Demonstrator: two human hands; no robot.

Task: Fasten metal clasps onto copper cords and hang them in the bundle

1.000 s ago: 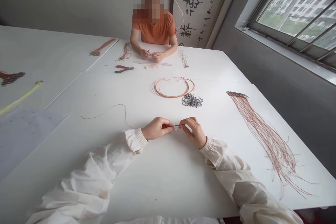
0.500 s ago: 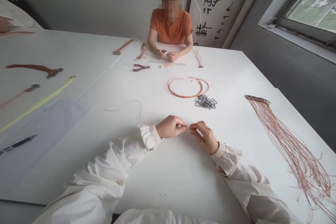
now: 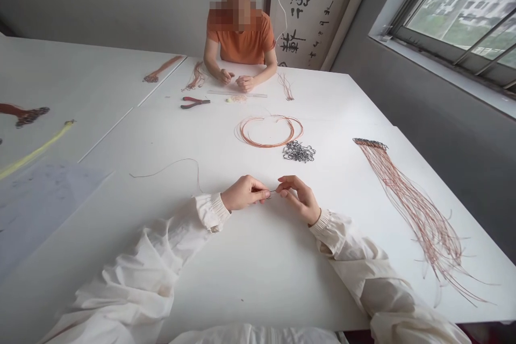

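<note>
My left hand (image 3: 245, 192) is closed in a pinch on a small dark metal hook, mostly hidden by the fingers. Just to its right, my right hand (image 3: 299, 198) pinches a thin line (image 3: 274, 191) that spans the short gap between the fingertips. Its other fingers are raised and slightly spread. A loose length of thin line (image 3: 177, 160) curls over the table from behind my left cuff. Beyond my hands lie a pile of dark metal hooks (image 3: 299, 151) and a coil of orange-brown line (image 3: 258, 145).
A bundle of hooks with long reddish lines (image 3: 411, 199) lies at right. Across the white table (image 3: 250, 274) sits a person in an orange shirt (image 3: 242, 45), with red-handled pliers (image 3: 195, 102) and a clear ruler (image 3: 237, 94) nearby. A yellow strand (image 3: 38, 150) and a sheet (image 3: 48, 199) lie left.
My view has turned right, so things appear shifted left. My right fingers have moved slightly away from the left hand and lifted apart, showing more line between the hands.
</note>
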